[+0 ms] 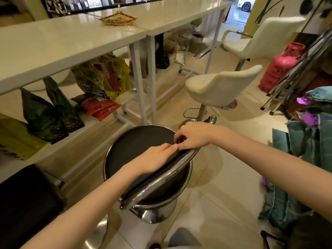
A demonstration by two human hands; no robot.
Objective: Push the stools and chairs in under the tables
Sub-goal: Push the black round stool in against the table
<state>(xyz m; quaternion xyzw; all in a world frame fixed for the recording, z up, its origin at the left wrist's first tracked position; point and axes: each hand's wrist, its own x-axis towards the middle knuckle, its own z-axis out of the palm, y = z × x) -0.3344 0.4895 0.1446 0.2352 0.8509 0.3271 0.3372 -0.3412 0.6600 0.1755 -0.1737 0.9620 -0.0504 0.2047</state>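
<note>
Both bare forearms outstretched, left hand (152,159) flat, palm down, right hand (193,135) with fingers curled under.

We see both hands on black stool (136,148)'s low chrome-edged backrest (161,178). Left hand (152,157) lies flat, palm down, on backrest top; right hand (192,136) curls fingers over its far end, fingertips of both nearly touching. Stool stands just clear of 2 white tables (75,38), near their adjoining legs. Bags (100,78) crowd low shelf under tables. 2 cream chairs (221,87) stand out on floor at right, pink gas cylinder (280,65) behind them. Woven tray (118,18) on tabletop.
</note>
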